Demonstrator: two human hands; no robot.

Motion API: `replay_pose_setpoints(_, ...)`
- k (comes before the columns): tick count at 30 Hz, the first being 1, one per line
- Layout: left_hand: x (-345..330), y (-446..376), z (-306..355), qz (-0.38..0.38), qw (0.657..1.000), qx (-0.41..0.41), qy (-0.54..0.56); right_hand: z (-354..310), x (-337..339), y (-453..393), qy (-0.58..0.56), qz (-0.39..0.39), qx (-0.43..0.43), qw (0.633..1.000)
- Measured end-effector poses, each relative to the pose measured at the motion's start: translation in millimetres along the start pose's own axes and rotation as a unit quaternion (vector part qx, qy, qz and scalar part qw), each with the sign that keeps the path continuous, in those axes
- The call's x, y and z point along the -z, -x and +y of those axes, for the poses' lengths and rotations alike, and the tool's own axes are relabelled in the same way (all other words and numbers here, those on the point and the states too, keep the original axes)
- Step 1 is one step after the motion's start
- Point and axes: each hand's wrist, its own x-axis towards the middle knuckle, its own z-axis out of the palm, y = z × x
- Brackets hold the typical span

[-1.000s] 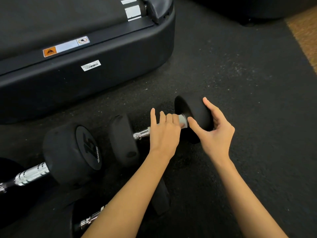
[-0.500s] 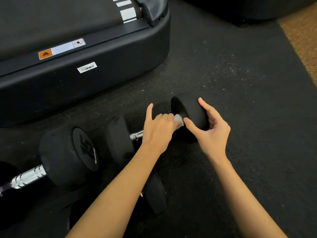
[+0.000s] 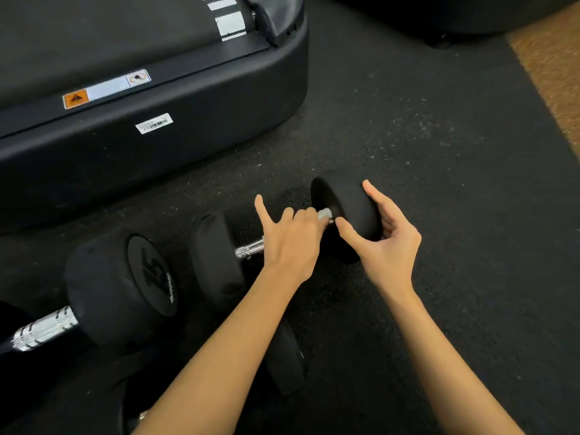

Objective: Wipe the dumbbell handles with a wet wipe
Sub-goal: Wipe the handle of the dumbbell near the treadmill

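A black dumbbell lies on the floor mat, its chrome handle running between a left head and a right head. My left hand curls over the handle's right part and holds a pale wet wipe against it, index finger sticking up. My right hand cups the right head, thumb on its inner face and fingers over its outer side. Most of the handle is hidden under my left hand.
A bigger dumbbell marked 15 lies to the left with a knurled chrome handle. Another dumbbell lies under my left forearm. A black treadmill base stands behind. A brown carpet strip runs at the far right.
My left hand's fingers have curled more tightly round the handle with the wipe, leaving the index finger raised. The right hand keeps its hold on the head.
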Motion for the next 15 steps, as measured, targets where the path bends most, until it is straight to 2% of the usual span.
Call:
replay_pose_setpoints(3, 4.6, 0.9, -1.6, -0.029, 0.999, -0.002, 0.034, 0.6, -0.4, -1.2, 0.002, -0.002, 0.004, 1.0)
replay_pose_setpoints(5, 4.9, 8.9, -5.4, -0.003, 1.0, -0.027, -0.004, 0.7, -0.8, -2.4, 0.001, -0.005, 0.006, 1.0)
replay_pose_setpoints(8, 4.0, 24.9, -5.0, -0.011, 0.997, -0.035, -0.065, -0.1, -0.9, -4.8, 0.003, -0.009, 0.012, 1.0)
replay_pose_setpoints(13, 13.1, 30.5, 10.6, 0.003, 0.997, -0.036, -0.066, -2.8, -0.2, -6.6, -0.002, -0.018, 0.006, 1.0)
replay_pose_setpoints(15, 16.4, 26.2, 13.9, -0.017, 0.995, -0.047, -0.089, -3.4, 0.6, -6.0, -0.003, -0.017, 0.004, 1.0)
